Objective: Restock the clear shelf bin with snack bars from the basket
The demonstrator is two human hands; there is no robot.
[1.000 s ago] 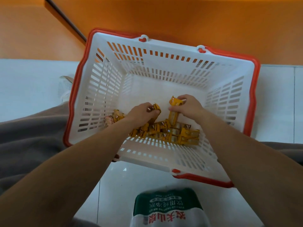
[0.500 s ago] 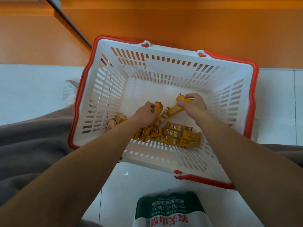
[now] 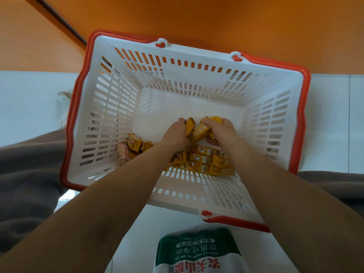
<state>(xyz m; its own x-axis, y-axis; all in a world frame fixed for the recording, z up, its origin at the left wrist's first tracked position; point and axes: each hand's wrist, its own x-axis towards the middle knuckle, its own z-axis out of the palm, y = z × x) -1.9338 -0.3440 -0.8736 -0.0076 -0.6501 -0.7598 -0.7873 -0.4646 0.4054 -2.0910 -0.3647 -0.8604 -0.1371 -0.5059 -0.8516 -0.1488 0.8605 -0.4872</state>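
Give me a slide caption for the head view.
The left hand and right hand grip yellow snack bars inside the white, red-rimmed basket.

Slotted basket (image 3: 110,107) is smooth white plastic, red-rimmed; the snack bars (image 3: 204,160) wear glossy yellow foil wrappers; floor (image 3: 29,107) tiles shine palely.

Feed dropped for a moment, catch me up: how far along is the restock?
Done: nothing I can confirm; the shelf bin is out of view. In hand: inside the basket, the left hand grips a yellow bar and the right hand grips a bunch of bars. Left: a pile of bars lies on the basket floor below the wrists, a few more bars to its left.
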